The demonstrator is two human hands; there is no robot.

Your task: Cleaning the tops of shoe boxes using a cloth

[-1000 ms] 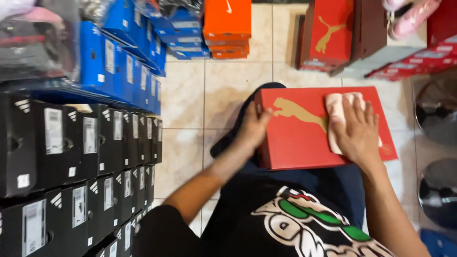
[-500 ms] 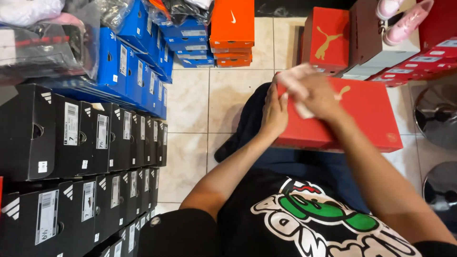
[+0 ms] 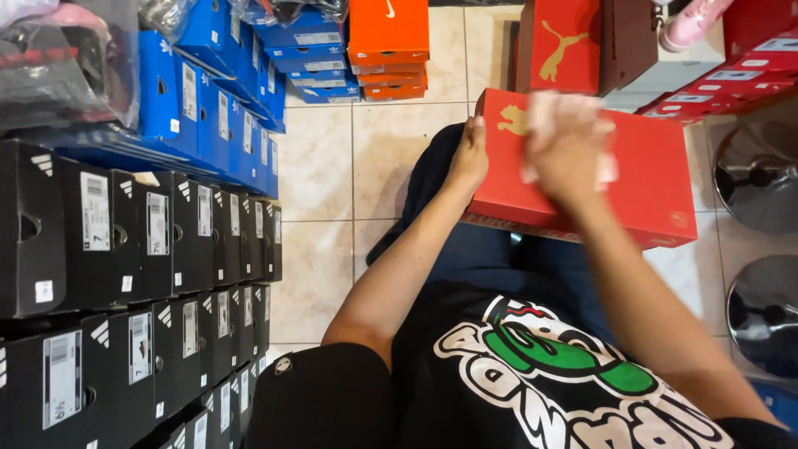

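A red shoe box (image 3: 640, 179) with a gold animal logo rests across my lap. My left hand (image 3: 470, 156) grips its left edge, fingers curled over the side. My right hand (image 3: 564, 158) lies on the lid, blurred by motion, pressing a pale pink cloth (image 3: 549, 108) against the red surface near the logo. The cloth sticks out past my fingers towards the far edge and at the right side of my hand.
Black shoe boxes (image 3: 125, 249) are stacked in rows at my left, blue boxes (image 3: 208, 91) behind them. Orange boxes (image 3: 388, 41) and more red boxes (image 3: 559, 46) stand on the tiled floor (image 3: 391, 158) ahead. Two round metal stool bases (image 3: 761, 179) sit at right.
My right hand with the cloth has swept from the lid's right part over to the left part near the logo. The box has tilted slightly; my left hand keeps its hold.
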